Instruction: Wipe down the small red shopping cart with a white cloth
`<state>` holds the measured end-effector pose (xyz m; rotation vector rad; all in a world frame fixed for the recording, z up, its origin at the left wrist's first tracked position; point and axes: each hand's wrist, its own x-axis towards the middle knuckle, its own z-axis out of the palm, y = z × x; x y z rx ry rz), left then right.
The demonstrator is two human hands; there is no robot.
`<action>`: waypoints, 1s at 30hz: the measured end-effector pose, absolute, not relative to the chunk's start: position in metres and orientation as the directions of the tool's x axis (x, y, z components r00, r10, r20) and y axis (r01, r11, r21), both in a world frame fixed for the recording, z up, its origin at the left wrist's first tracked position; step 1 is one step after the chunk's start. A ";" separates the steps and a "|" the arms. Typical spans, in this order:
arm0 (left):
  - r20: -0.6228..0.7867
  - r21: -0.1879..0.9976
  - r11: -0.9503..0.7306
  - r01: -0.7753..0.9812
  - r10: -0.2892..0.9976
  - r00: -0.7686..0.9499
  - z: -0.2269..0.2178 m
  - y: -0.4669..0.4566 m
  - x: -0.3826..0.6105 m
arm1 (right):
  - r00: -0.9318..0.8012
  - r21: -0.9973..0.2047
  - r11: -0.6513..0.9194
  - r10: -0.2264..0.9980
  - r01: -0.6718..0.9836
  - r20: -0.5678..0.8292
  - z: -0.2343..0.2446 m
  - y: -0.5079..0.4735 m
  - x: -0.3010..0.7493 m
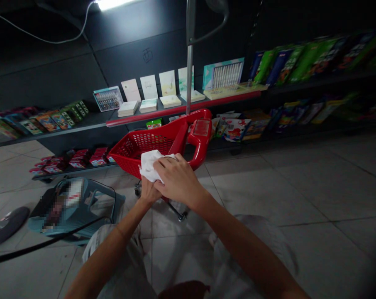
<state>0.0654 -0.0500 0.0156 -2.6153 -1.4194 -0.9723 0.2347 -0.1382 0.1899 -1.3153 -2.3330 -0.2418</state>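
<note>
A crumpled white cloth (150, 164) is bunched up between my two hands, in front of the small red shopping cart (188, 139). My right hand (178, 177) lies over it with bent fingers, closed on its right side. From below, my left hand (149, 190) grips the same cloth; most of its fingers are hidden behind the cloth and my right hand. The two hands touch each other. Behind them stand the cart's perforated basket and its looped handle. Whether the hands touch the cart, I cannot tell.
A shelf (163, 112) with notebooks, boxed pens and snack packs runs behind the cart. A metal pole (189, 79) rises beyond the cart's handle. At left are a blue-grey plastic stool (82, 207) with things on it, a black cable (47, 241) and a round base (9, 224).
</note>
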 end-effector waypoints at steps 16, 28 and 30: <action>0.555 0.306 -0.660 0.686 0.709 0.435 -0.002 -0.046 0.054 | -0.506 -0.131 0.582 0.780 0.802 0.369 0.205 -0.144 0.247; 0.577 0.300 -0.679 0.670 0.688 0.440 0.001 -0.048 0.030 | -0.818 -0.316 0.798 0.567 0.513 0.102 0.236 -0.094 0.254; 0.595 0.298 -0.681 0.669 0.680 0.428 0.001 -0.049 0.025 | -0.835 -0.346 0.794 0.548 0.499 0.053 0.245 -0.079 0.250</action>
